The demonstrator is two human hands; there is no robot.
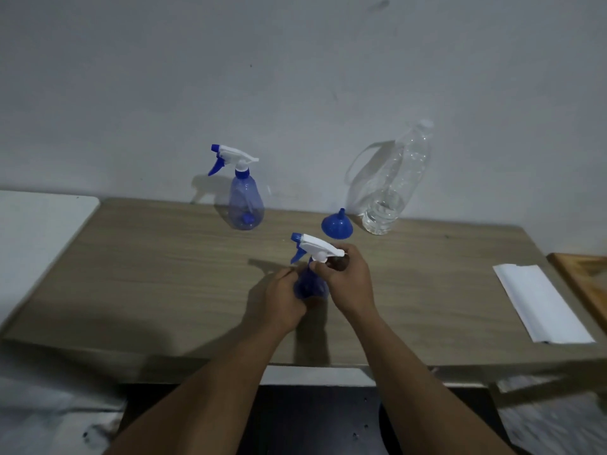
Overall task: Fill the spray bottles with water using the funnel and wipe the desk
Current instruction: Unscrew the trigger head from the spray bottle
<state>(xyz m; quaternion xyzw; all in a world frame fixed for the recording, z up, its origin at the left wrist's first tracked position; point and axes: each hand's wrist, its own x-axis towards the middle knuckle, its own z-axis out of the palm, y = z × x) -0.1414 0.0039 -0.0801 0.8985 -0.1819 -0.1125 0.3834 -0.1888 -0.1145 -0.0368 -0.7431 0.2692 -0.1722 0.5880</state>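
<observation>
Near spray btl (310, 284) stands front-centre on worktop (164, 274), roughly upright. L hand (284, 298) is wrapped round the blue body, fingers (287, 274) curled on it. R hand (348, 277) is on the white trigger head (317, 246), fingers (320, 266) pinching at the collar just under it. Head looks seated on the neck, not off yet.

Step in hand, my read: unscrewing the head so the btl can take the funnel.

How to do it well:
- L hand should hold firm but not squeeze. The body looks like thin plastic and prob. flexes.
- Turn at the collar, not the nozzle/trigger end, since levering there could tip the btl.
- Keep the base down on the worktop while turning.
- Once loose, lift the head straight up. A dip tube prob. hangs inside, as seen in 2nd spray btl (245, 205).
- Lay the head down clear of the pour zone.

Kit for the next move: funnel (336, 224) sits wide mouth down, spout up, behind the near btl and just beside the water btl (391, 192). Water btl is clear w/ only a low level of water. 2nd spray btl is at the back near the wall, head on. White sheet (542, 303) at far right is prob. the wipe; can't tell if paper or cloth.

Risk: low water may not fill both btls.
</observation>
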